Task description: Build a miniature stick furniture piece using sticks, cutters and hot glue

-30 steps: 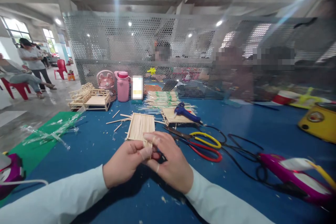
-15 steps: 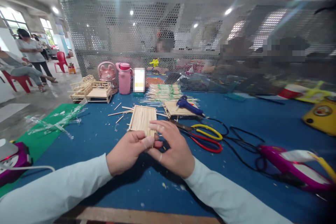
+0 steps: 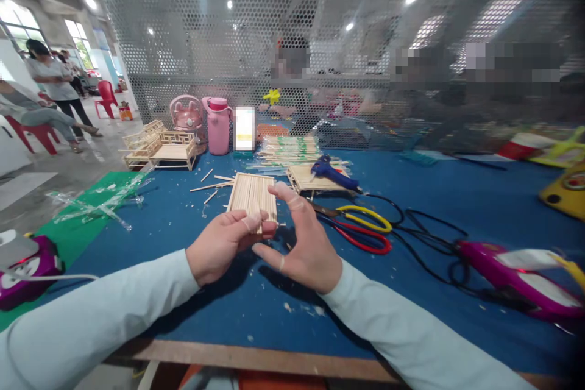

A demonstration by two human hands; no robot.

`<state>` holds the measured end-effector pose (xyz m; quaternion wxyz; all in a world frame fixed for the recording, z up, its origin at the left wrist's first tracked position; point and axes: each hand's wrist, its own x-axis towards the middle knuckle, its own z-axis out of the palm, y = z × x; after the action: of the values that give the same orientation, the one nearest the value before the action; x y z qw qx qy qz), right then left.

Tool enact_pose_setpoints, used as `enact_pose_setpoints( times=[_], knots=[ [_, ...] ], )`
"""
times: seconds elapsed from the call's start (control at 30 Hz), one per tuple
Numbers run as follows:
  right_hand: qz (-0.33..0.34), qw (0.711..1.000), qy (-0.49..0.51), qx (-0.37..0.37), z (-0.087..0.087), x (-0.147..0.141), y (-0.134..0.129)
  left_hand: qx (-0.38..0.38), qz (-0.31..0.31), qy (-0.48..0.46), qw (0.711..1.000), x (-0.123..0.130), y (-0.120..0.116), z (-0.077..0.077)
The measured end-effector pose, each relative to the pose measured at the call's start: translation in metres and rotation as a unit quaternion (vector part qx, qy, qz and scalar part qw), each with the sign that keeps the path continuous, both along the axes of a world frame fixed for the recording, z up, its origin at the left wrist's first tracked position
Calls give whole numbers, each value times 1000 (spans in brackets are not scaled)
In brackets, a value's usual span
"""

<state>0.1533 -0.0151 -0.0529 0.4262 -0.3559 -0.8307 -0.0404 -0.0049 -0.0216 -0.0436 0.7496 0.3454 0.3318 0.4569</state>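
Toward surface's (image 3: 219, 323) front edge, my left hand (image 3: 219, 245) pinches sticks (image 3: 256, 208), right hand (image 3: 307, 245) wide; light, level grip best.

stick panel (image 3: 251, 190): pale tan, striped | tabletop (image 3: 274, 317): blue | glue gun (image 3: 336, 175): blue | scissor handles (image 3: 368, 209): yellow, red | flask (image 3: 218, 131): pink

Between the left hand (image 3: 222, 248) and the right hand (image 3: 306, 242), a gap was left open above the blue tabletop (image 3: 237, 311). Straight ahead, low passage was blocked by the slatted panel (image 3: 251, 192), and farther back by the perforated screen (image 3: 205, 30). On the right, the way was obstructed by the scissors (image 3: 329, 211) and black cable (image 3: 448, 246). Bare surface was offered left of the loose sticks (image 3: 210, 186).
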Motion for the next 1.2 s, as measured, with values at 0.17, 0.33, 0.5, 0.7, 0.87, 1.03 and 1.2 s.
enact_pose_setpoints(
  times=[0.17,0.33,0.5,0.7,0.87,1.03,1.2],
  knots=[
    [-13,999,15,25,0,-5,-4,48,-15,19,999,2,-3,-2],
    [-54,997,56,18,-2,-9,-5,106,0,54,993,5,-4,-2],
    [-33,998,39,40,-1,-7,-1,185,30,151,971,3,-4,0],
    [5,998,24,49,3,-5,-1,253,18,205,945,0,-7,2],
    [14,997,35,60,2,-7,-4,255,3,213,943,-2,-7,3],
    [64,997,-28,24,13,13,2,170,-10,144,975,-2,-5,1],
    [-158,986,-15,-55,24,75,19,100,-16,91,991,1,-3,0]
  ],
)
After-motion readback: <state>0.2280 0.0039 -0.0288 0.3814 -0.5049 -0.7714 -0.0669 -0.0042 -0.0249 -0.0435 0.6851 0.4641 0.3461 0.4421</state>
